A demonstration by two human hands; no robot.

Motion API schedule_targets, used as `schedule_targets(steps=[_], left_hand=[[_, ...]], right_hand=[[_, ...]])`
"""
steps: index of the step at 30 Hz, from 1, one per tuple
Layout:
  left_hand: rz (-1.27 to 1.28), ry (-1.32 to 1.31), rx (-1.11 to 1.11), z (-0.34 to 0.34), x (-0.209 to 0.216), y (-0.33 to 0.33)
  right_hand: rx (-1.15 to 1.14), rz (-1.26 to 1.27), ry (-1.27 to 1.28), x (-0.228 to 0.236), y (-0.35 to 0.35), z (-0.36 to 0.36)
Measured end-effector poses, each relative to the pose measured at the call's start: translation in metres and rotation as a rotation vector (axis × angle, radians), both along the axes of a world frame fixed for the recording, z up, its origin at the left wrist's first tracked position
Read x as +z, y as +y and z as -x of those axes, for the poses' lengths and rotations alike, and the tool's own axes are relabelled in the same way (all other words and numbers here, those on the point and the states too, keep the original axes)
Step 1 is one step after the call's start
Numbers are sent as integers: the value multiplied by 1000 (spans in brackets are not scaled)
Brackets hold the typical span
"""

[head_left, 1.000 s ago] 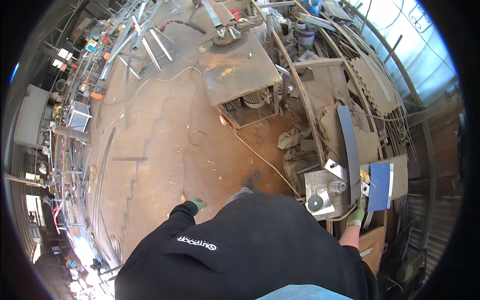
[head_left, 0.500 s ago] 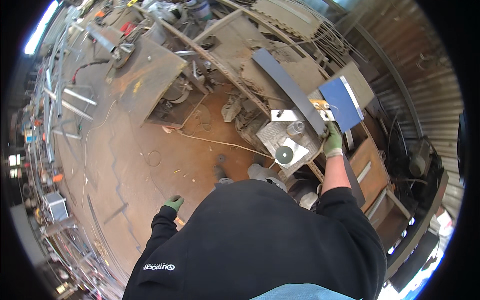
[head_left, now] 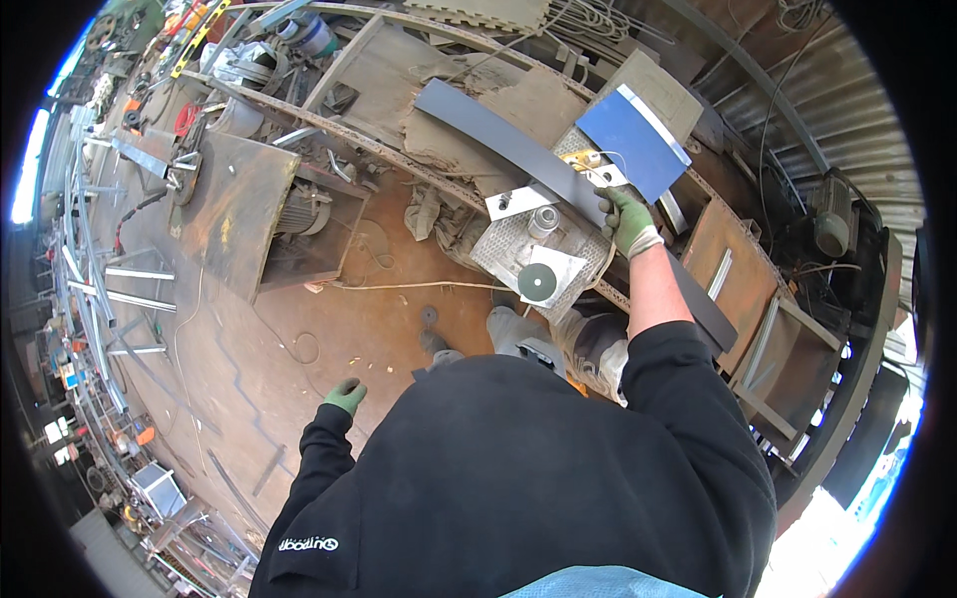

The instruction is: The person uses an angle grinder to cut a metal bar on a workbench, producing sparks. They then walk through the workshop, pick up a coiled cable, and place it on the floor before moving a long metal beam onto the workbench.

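Observation:
My right hand [head_left: 630, 223], in a green glove with dark fingers, is at the workbench with its fingers curled over a long dark grey strip [head_left: 498, 133]. The strip slants from the back of the bench down past my right forearm. Beside those fingers are a small white piece [head_left: 604, 175] and a yellowish tool [head_left: 581, 159], partly hidden. A blue panel [head_left: 633, 140] lies just beyond. My left hand [head_left: 346, 396], gloved in green, hangs over the floor at the left. Its fingers look loosely closed, with nothing visible in them.
A textured metal plate [head_left: 490, 245] on the bench carries a white plate [head_left: 520, 202], a small can [head_left: 543, 221] and a dark disc [head_left: 538, 282]. A steel box [head_left: 234, 199] stands left. A cord [head_left: 419, 286] crosses the floor. Another person's light trousers [head_left: 598, 361] show beside the bench.
The whole view has turned, so the bench appears farther left and higher. My right hand stays at the grey strip, its fingers now more visible. My left hand still hangs at the left.

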State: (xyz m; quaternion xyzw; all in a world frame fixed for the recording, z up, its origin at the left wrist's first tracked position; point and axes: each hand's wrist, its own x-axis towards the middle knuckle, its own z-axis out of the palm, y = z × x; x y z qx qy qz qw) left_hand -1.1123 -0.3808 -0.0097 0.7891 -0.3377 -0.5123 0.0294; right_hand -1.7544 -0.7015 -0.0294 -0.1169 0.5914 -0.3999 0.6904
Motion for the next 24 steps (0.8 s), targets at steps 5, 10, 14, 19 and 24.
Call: schedule_targets(steps=[5,10,14,19,24], left_hand=[[-35,19,38,-3,-8,-1],[-98,-18,27,-12,-18,18],[-153,-25,13,-25,-20,26],[-147,-5,22,-44,-19,15],[-100,20,8,-47,-15,-7]], right_hand=[[185,-99,72,-12,31,37],[254,-124,116,-61,110,20],[178,-103,108,-88,138,4],[390,-231,319,-85,149,1],[575,-338,397,-73,165,-8]])
